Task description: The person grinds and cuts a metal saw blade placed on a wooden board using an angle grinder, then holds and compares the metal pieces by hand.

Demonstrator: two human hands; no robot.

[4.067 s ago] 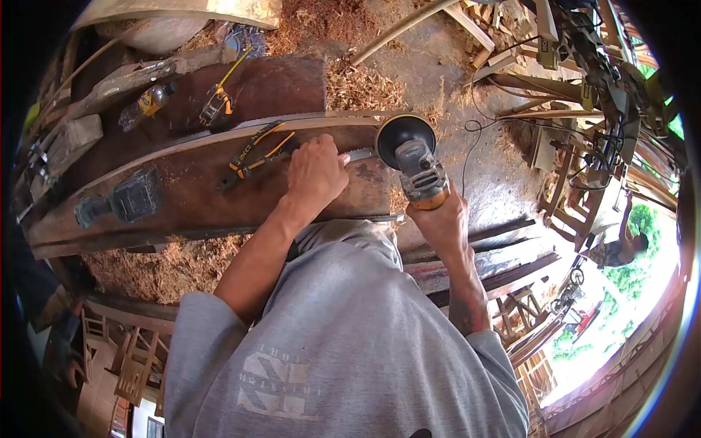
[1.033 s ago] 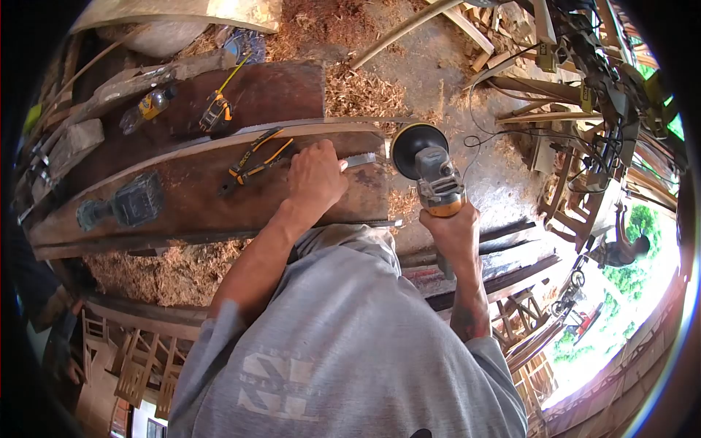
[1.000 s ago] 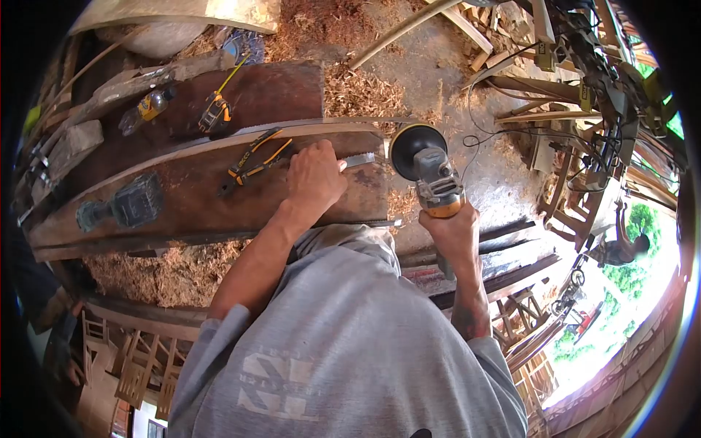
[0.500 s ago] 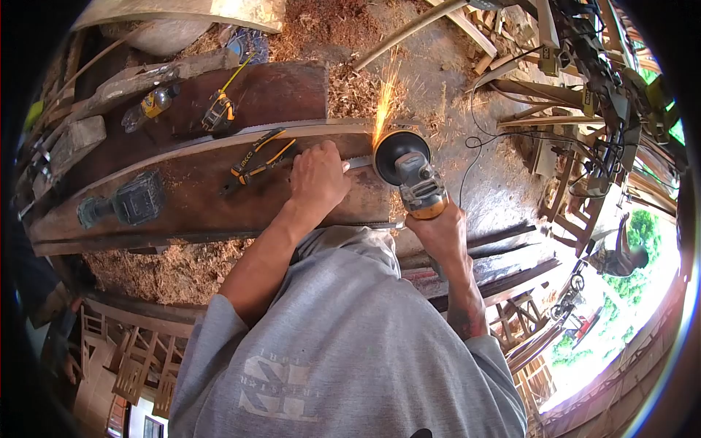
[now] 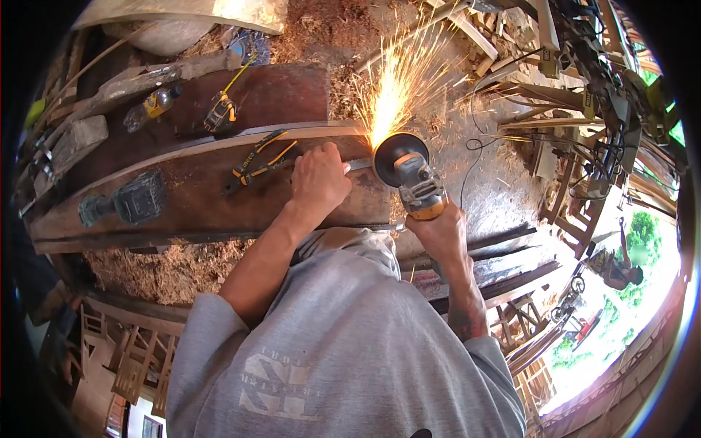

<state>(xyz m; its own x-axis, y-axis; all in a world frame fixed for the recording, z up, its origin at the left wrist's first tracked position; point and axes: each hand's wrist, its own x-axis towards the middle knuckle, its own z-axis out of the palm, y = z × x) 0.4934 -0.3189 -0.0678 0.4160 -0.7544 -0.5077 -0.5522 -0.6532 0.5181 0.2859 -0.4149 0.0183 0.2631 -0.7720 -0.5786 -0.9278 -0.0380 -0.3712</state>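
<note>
My right hand is wrapped round the body of an angle grinder. Its dark round disc faces up and left, touching the end of a flat metal strip. A thick fan of orange sparks sprays away from the disc. My left hand grips the strip from above, its fingers closed over it on the wooden board. Just left of that hand lie yellow-and-black pliers with their handles apart.
A tape measure and a plastic bottle lie on the farther board. On the left sits a dusty cordless power tool. Wood shavings cover the floor. A cord and timber are at right; a person is in the background.
The sparks have grown from a thin streak into a wide, bright fan. Both hands and the grinder stay almost in place. The background person has shifted slightly.
</note>
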